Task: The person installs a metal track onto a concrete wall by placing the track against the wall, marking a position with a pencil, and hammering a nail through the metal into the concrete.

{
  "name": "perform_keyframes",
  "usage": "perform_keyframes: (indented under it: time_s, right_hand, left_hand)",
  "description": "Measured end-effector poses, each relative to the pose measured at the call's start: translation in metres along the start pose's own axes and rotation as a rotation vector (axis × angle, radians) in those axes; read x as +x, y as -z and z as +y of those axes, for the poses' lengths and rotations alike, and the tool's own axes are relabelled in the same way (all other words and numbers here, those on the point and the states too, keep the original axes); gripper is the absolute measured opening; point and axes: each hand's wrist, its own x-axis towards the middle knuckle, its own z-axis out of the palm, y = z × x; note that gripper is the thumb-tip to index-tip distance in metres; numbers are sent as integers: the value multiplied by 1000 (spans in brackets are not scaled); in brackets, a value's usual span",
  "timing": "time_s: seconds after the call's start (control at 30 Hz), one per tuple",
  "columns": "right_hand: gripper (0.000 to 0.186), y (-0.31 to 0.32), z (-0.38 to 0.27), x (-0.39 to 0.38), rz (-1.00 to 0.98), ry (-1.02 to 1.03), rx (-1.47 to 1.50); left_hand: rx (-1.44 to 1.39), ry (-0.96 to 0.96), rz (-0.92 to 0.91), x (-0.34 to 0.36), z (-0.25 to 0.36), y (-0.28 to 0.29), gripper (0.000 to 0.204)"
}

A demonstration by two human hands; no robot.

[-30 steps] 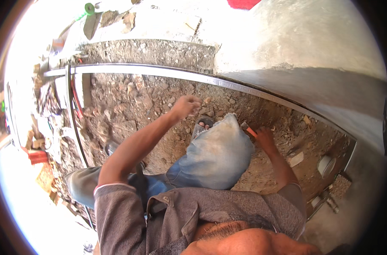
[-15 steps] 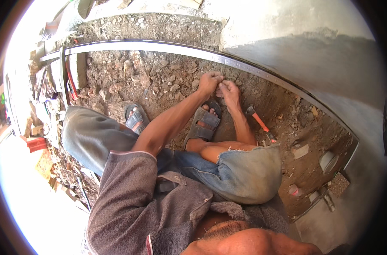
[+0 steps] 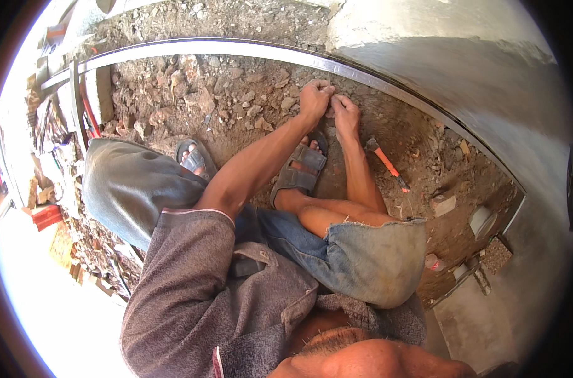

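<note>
My left hand [image 3: 315, 101] and my right hand [image 3: 346, 116] meet fingertip to fingertip over the rubble, just on the near side of a long silver metal bar [image 3: 261, 50]. Both are closed in a pinch. Whatever lies between the fingers is too small or too hidden to name. On the soil to the right of my right forearm lies a hammer [image 3: 387, 165] with an orange handle and dark head. My sandalled feet are planted below the hands.
Loose stones and brown soil [image 3: 198, 101] cover the ground. A grey plastered wall [image 3: 450, 75] rises at the right. Near it lie a brick piece [image 3: 443, 205], a round pale container [image 3: 481, 222] and a clear plastic cup [image 3: 433, 262]. Red-handled pieces [image 3: 90, 113] stand at the left.
Both hands stay pinched together, with the right hand's fingers shifted slightly. The whole view has tilted a little, so the bar and hands sit higher in the picture.
</note>
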Motion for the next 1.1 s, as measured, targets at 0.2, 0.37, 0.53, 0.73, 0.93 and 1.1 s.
perform_keyframes:
  time_s: [0.2,0.37,0.53,0.73,0.93,1.1]
  right_hand:
    - [21,-4,1,-1,-24,-41,201]
    - [20,0,6,6,-41,-22,214]
    - [19,-11,4,13,-43,5,235]
    - [21,-23,-6,21,2,-25,291]
    - [18,-21,-8,16,-35,-29,385]
    - [16,-24,-12,15,-38,-53,360]
  left_hand:
    - [124,1,-48,0,14,4,15]
    - [103,19,-56,4,16,1,17]
    - [76,7,7,12,16,5,18]
    - [-180,49,-1,9,31,10,38]
    - [-190,133,22,11,51,14,58]
    - [-271,175,-50,17,53,18,64]
